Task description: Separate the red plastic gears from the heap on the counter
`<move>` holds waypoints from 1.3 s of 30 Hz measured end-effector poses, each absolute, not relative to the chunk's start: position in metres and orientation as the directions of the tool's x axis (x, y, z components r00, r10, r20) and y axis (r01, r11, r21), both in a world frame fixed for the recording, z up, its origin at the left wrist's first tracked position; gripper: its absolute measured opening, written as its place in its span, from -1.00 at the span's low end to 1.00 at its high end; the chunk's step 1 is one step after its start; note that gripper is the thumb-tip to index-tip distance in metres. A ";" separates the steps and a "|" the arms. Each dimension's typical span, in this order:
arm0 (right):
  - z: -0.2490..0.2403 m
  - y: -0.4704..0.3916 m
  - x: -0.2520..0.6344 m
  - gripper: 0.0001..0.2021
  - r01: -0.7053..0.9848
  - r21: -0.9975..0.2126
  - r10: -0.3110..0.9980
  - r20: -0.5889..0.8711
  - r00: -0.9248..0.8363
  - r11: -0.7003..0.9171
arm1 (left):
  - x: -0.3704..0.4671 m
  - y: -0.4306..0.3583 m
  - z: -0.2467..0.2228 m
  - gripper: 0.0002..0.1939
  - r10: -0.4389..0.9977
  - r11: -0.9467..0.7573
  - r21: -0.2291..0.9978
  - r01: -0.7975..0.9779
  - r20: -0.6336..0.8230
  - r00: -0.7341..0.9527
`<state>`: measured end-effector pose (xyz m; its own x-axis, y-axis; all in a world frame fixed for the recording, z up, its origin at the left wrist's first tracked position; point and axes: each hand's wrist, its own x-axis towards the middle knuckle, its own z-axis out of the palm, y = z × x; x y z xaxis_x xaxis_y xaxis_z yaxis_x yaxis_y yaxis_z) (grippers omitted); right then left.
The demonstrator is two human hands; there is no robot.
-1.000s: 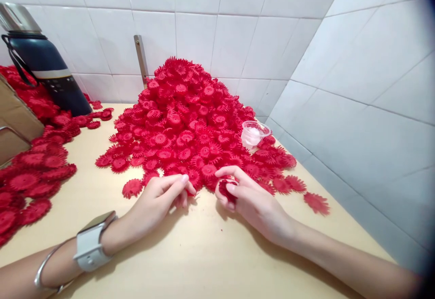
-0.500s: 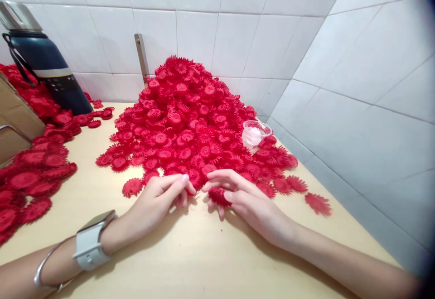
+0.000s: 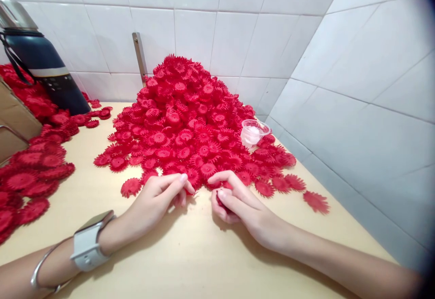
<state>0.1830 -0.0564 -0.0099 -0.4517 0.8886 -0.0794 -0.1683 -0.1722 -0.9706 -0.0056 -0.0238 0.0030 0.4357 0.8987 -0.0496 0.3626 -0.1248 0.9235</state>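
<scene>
In front of a big heap of red fringed paper-like flower discs [image 3: 176,118], my two hands face each other just above the table. My left hand [image 3: 166,192], with a watch on its wrist, is held in a pinch at the heap's front edge. A speck of red shows by its fingertips, too small to name. My right hand [image 3: 241,206] is closed around a red flower disc [image 3: 222,203], mostly hidden by the thumb and curled fingers. Its index finger stretches out toward the loose discs.
A clear plastic cup [image 3: 254,131] with something whitish in it sits on the heap's right side. To the left stand a dark blue flask [image 3: 56,70] and a cardboard box [image 3: 15,122], with more red discs [image 3: 30,179] around them. Tiled walls [image 3: 367,77] border the table.
My right hand's fingers have curled in around the red flower disc, which now shows less. My left hand keeps nearly the same pinch. The whole view has shifted very slightly.
</scene>
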 end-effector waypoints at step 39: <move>-0.006 -0.049 0.191 -0.87 -0.096 -0.989 0.923 -0.071 -0.378 -0.115 | -0.007 -0.024 0.001 -0.61 0.889 -0.141 0.922 0.361 -0.042 0.456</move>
<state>0.1914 -0.0489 -0.0063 -0.3776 0.9232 -0.0711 -0.0957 -0.1153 -0.9887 -0.0072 -0.0244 0.0008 0.4558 0.8890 -0.0425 0.3608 -0.1409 0.9219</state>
